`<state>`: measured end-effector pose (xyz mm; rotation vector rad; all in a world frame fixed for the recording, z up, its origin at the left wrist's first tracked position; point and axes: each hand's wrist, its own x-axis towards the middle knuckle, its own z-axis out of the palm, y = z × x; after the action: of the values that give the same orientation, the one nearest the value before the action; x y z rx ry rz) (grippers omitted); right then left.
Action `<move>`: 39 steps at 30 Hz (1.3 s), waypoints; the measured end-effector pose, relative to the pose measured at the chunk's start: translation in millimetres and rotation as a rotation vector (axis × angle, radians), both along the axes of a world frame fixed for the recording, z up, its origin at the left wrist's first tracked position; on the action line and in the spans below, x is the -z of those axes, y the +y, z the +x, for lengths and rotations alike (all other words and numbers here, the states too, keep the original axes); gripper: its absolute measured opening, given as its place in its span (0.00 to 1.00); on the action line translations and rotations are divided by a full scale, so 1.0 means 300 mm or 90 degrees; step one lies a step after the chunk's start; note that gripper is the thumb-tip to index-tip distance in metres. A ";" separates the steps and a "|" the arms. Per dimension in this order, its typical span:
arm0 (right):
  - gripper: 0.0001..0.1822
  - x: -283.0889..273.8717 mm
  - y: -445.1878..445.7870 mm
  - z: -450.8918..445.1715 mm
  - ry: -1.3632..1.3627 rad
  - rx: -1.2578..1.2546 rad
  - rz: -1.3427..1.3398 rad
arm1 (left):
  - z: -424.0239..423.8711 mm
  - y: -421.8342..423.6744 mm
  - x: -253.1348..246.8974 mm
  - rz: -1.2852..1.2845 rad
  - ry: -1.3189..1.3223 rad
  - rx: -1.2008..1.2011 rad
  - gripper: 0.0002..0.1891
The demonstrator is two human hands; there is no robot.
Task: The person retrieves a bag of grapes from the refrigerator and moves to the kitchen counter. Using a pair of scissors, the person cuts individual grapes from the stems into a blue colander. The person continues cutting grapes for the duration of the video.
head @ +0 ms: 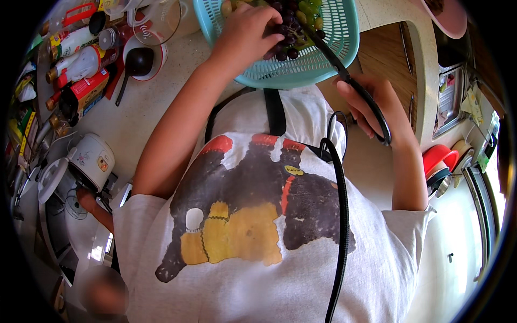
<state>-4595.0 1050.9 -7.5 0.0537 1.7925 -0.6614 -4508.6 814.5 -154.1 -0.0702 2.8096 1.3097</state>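
A turquoise plastic basket (350, 48) with slotted walls holds dark purple grapes (287, 38) and green grapes (309, 9). My left hand (250, 34) reaches over its near rim, thumb and fingers at the dark grapes. Whether it grips a grape or stem is hidden. To the right, outside the basket, my right hand (373, 103) is closed around the handle of a long black tool (337, 62), apparently scissors. The tool crosses the rim, and its far end lies among the grapes.
A black ladle (138, 62) rests on a bowl (161, 60) at left, beside a clear pitcher (156, 20) and several bottles (85, 62). Farther down are a white rice cooker (95, 157) and another person's hand (85, 198). A pink bowl (452, 20) is upper right; a black cable (342, 210) hangs over my shirt.
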 end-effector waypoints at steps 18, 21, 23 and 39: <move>0.34 0.067 -0.007 0.125 -0.011 0.089 0.016 | 0.026 0.080 0.031 -0.020 0.067 -0.024 0.14; 0.33 0.069 -0.003 0.123 -0.040 0.089 0.022 | 0.030 0.079 0.035 -0.029 0.072 -0.030 0.14; 0.35 0.068 0.000 0.123 -0.066 0.091 0.016 | 0.033 0.078 0.041 -0.025 0.078 -0.036 0.14; 0.36 0.055 -0.021 0.121 -0.045 0.052 0.021 | 0.037 0.078 0.032 -0.006 0.064 -0.038 0.16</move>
<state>-4558.8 1044.5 -24.0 0.1706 1.7410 -0.6796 -4497.5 837.8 -163.6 -0.0921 2.9199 1.3481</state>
